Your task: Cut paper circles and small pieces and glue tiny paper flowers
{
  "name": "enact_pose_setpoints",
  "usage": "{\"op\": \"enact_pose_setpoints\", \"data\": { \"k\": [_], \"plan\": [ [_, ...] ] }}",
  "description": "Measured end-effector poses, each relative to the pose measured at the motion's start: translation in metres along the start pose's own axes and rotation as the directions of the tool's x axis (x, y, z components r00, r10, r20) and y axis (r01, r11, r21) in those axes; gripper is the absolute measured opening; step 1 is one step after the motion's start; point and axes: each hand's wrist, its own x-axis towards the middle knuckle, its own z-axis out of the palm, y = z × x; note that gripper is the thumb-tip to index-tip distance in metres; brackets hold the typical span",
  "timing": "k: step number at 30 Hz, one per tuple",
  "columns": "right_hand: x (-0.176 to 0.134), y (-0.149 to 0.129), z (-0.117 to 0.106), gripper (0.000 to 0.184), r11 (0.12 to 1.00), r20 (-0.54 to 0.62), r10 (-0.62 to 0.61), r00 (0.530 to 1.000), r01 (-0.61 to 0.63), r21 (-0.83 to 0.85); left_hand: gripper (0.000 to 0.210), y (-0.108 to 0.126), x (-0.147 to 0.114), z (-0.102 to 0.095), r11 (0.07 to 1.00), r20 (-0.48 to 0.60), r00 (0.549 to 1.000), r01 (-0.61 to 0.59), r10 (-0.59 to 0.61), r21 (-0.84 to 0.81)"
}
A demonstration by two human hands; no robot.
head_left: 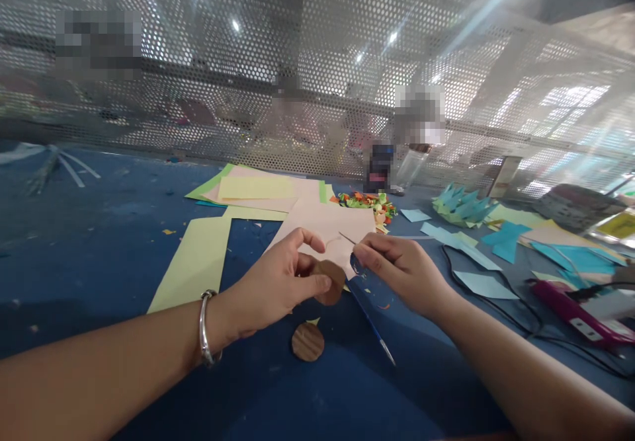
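My left hand [292, 272] pinches a round brown cardboard disc [331, 283] between thumb and fingers, above the blue table. To its right, my right hand [401, 266] is closed around small scissors [356, 262]; a dark blue handle loop and a thin blade pointing up and left show, the rest being hidden by the fingers. The blade tip is apart from the disc. A second brown disc [307, 342], with a corrugated-looking surface, lies flat on the table below my left hand. Beside it on the right lies a slim blue pen-like tool [374, 332] with a pale tip.
Pale pink paper [307, 226] and a yellow-green sheet [196, 256] lie ahead. Behind are colourful paper scraps [370, 204] and a perforated metal screen [223, 84]. At right are a blue paper crown shape [464, 206], blue pieces, and a magenta power strip [578, 312] with black cables.
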Motion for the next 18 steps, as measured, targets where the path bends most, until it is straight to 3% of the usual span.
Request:
{"op": "enact_pose_setpoints", "data": {
  "k": [4,9,12,15,18],
  "plan": [
    [0.0,0.002,-0.003,0.045,1.0,-0.066,0.004,0.998,-0.003,0.016,0.028,-0.005,-0.002,-0.002,0.932,0.028,0.997,-0.075,0.069,0.354],
    [0.0,0.004,-0.003,0.044,0.997,-0.135,0.009,0.991,0.0,0.072,0.014,-0.001,0.001,-0.011,0.657,-0.059,0.977,-0.091,0.203,0.748],
    [0.002,0.008,-0.004,0.042,0.995,-0.165,0.023,0.986,-0.007,0.099,0.011,-0.001,0.008,-0.02,0.529,-0.06,0.958,-0.103,0.282,0.842],
    [0.004,0.013,-0.008,0.043,0.996,-0.204,0.04,0.978,-0.022,0.091,0.016,-0.004,0.016,-0.028,0.479,-0.049,0.952,-0.108,0.303,0.871],
    [0.006,0.016,-0.011,0.043,0.998,-0.187,0.06,0.981,-0.066,-0.024,0.023,-0.008,0.02,-0.034,0.415,-0.039,0.935,-0.118,0.351,0.902]
  ]
}}
